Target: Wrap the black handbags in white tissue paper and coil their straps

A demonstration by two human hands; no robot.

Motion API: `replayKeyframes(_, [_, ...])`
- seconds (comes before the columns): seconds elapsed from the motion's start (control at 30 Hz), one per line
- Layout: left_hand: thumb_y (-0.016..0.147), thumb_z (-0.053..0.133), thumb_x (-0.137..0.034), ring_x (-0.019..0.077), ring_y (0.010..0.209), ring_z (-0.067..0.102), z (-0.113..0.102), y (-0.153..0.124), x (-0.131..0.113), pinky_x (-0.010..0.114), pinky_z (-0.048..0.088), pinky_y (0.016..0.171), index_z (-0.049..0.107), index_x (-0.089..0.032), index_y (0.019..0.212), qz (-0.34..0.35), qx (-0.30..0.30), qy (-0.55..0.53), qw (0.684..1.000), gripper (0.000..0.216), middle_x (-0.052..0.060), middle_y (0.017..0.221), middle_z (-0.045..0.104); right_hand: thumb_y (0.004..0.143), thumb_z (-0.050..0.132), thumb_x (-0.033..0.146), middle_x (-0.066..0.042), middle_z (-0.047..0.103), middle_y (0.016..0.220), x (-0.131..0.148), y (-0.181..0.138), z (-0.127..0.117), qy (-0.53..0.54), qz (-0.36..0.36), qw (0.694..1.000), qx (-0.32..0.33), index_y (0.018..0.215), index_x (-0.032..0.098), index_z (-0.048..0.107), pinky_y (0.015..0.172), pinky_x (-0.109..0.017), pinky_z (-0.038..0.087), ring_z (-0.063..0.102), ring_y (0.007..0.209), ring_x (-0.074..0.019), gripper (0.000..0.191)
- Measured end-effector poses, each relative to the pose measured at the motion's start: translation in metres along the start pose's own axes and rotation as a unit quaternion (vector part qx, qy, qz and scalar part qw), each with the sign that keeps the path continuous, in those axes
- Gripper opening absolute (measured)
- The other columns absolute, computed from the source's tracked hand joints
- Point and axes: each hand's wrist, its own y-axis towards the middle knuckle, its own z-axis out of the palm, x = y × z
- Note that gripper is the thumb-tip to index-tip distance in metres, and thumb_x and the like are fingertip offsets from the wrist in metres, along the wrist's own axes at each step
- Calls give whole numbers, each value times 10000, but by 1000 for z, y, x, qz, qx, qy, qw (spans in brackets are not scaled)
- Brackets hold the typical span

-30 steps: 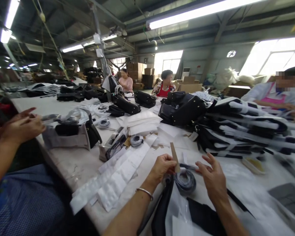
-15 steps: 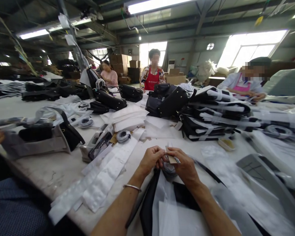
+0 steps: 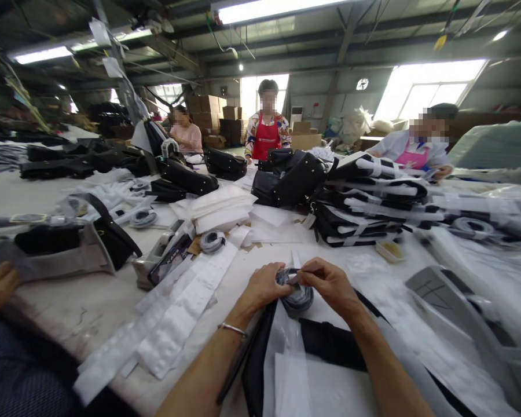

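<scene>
My left hand [image 3: 264, 285] is closed on the rim of a coiled, plastic-wrapped strap [image 3: 300, 300]. Thumb and fingers of my right hand [image 3: 330, 284] pinch together at the coil's upper edge, on a small pale strip [image 3: 294, 277]; its exact kind is hard to make out. The coil lies at the top of a black bag [image 3: 330, 343] in front of me, which is partly covered by translucent wrap and a white sheet [image 3: 319, 385].
A wrapped strap coil [image 3: 212, 241] rests on white padding strips [image 3: 186, 307] to the left. Stacked black bags [image 3: 364, 208] stand ahead, with a grey form [image 3: 464, 313] at right. Another person's hand [image 3: 0, 286] touches a grey-covered bag [image 3: 69, 255]. Other people work across the table.
A brown card piece seen in my right hand earlier no longer shows; that hand now pinches at the coil's edge, with the coil more exposed. The view has shifted slightly.
</scene>
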Motion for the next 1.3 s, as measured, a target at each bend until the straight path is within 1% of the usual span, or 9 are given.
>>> replayKeyframes(0.1, [691,696,-363,298,1089,602,-1,2,-2,362,440,950,602,-238,1243,8,7,20,1000,574,73,1162,665,703,795,451,-20,691,696,7,-1,-9,-5,17,1000,10,735,174,672,640,-273,503,632,668,-169,305])
replayKeyframes(0.33, [743,621,-306,273,968,637,3,9,-8,351,457,869,660,-264,1119,-19,2,51,999,380,61,1042,662,727,767,420,-35,734,771,5,-5,-16,-101,69,990,72,762,172,686,705,-296,510,678,749,-205,263])
replayKeyframes(0.6, [726,616,-237,268,961,631,0,10,-18,339,440,845,686,-228,940,-52,-30,52,997,225,70,966,703,719,759,400,-33,739,763,11,-6,-18,-131,70,986,74,777,181,698,715,-299,524,694,753,-215,234])
replayKeyframes(0.8, [732,607,-205,269,904,655,-4,9,-21,355,428,853,666,-218,955,-70,-69,47,994,231,72,923,723,759,727,365,-16,732,761,2,-5,-8,-158,33,986,35,782,195,681,708,-286,526,701,756,-207,177])
replayKeyframes(0.87, [746,603,-209,252,893,657,-6,9,-21,328,433,819,651,-224,965,-73,-83,42,993,224,58,928,719,773,707,329,-7,717,725,-3,-4,-3,-185,-4,982,36,759,202,673,676,-286,528,689,706,-198,132])
replayKeyframes(0.93, [747,607,-208,229,882,656,-8,9,-21,294,434,772,638,-234,961,-72,-92,37,992,217,35,930,713,798,667,262,-11,710,737,-8,-2,2,-242,-87,966,22,745,214,667,688,-308,533,674,708,-198,71])
replayKeyframes(1.07, [758,624,-240,199,852,650,-12,6,-24,264,434,738,621,-242,933,-42,-111,15,993,175,-1,902,696,804,628,146,-76,709,1044,-15,1,7,-370,-259,891,-47,774,234,653,876,-437,507,637,996,-268,96])
replayKeyframes(1.2, [749,639,-231,195,875,643,-11,1,-27,273,447,797,614,-238,929,8,-120,-17,993,182,-5,907,687,764,575,54,-107,638,1257,-21,4,7,-411,-314,854,-57,796,226,595,1044,-526,408,523,1244,-300,176])
replayKeyframes(1.3, [748,628,-198,193,908,629,-8,0,-26,277,455,824,600,-234,942,42,-112,-30,992,199,1,945,675,709,532,16,-99,677,1166,-27,5,7,-403,-311,861,-22,789,222,547,1044,-508,407,582,1168,-279,221])
